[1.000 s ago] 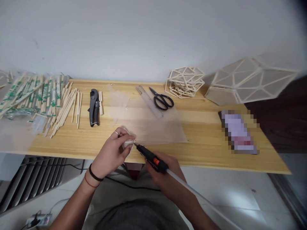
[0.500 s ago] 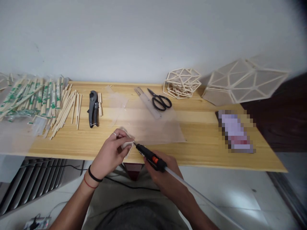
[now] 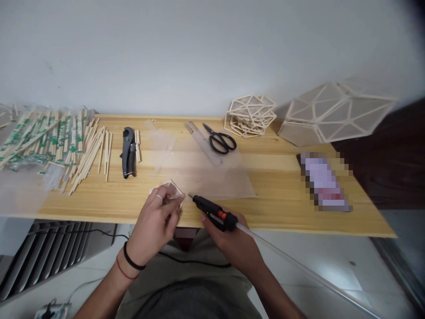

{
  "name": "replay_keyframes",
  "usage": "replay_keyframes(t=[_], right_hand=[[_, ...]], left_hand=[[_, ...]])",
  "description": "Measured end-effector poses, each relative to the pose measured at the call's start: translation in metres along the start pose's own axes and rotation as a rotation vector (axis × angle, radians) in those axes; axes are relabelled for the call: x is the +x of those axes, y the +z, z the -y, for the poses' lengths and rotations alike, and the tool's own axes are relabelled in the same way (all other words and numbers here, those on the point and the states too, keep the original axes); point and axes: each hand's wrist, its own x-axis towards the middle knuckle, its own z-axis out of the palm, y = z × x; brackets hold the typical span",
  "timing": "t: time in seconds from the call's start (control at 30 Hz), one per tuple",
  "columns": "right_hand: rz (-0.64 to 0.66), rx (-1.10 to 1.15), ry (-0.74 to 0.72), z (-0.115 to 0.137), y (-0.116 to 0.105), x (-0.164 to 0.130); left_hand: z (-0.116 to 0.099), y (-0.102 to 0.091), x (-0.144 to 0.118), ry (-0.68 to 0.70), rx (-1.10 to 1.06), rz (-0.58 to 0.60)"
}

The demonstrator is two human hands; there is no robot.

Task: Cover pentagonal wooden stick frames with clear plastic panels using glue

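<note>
My left hand [image 3: 156, 221] is closed on a small frame of wooden sticks [image 3: 175, 188] at the table's front edge. Its fingers cover much of the frame, and the fingertips press at the right corner. Wrapped round a black hot glue gun [image 3: 208, 207] is my right hand [image 3: 229, 241]; a long clear glue stick [image 3: 282, 260] trails from the gun's back. The nozzle points left and stands a short gap from the frame's corner. Beyond both hands a thin translucent sheet [image 3: 212, 179] lies on the table.
Black scissors [image 3: 222, 142] and a clear ruler [image 3: 204, 144] lie on the sheet. A grey cutter [image 3: 127, 153], loose sticks [image 3: 89, 155] and wrapped chopsticks [image 3: 43, 137] are at left. Stick frames [image 3: 250, 115], a larger covered structure [image 3: 338, 113] and a blurred phone [image 3: 323, 181] are at right.
The glue gun has drawn back a little to the right, away from the frame's corner. My left hand has turned the frame, which now lies flatter with more of its top edge showing.
</note>
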Motion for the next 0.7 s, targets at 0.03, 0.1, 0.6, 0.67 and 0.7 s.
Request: replay_keyframes(t=[0.03, 0.1, 0.6, 0.67, 0.7], right_hand=[[0.002, 0.000, -0.001, -0.001, 0.000, 0.000], [0.014, 0.007, 0.001, -0.001, 0.000, 0.001], [0.055, -0.165, 0.206, 0.011, -0.005, 0.001], [0.046, -0.173, 0.199, 0.010, -0.005, 0.001], [0.037, -0.181, 0.194, 0.010, -0.005, 0.001]], left_hand=[[-0.001, 0.000, -0.001, 0.009, 0.033, 0.005], [-0.003, -0.001, -0.001, 0.029, 0.107, 0.022], [-0.016, -0.014, -0.016, 0.075, 0.359, 0.085], [-0.016, -0.014, -0.022, 0.069, 0.327, 0.069], [-0.015, -0.014, -0.024, 0.068, 0.310, 0.062]])
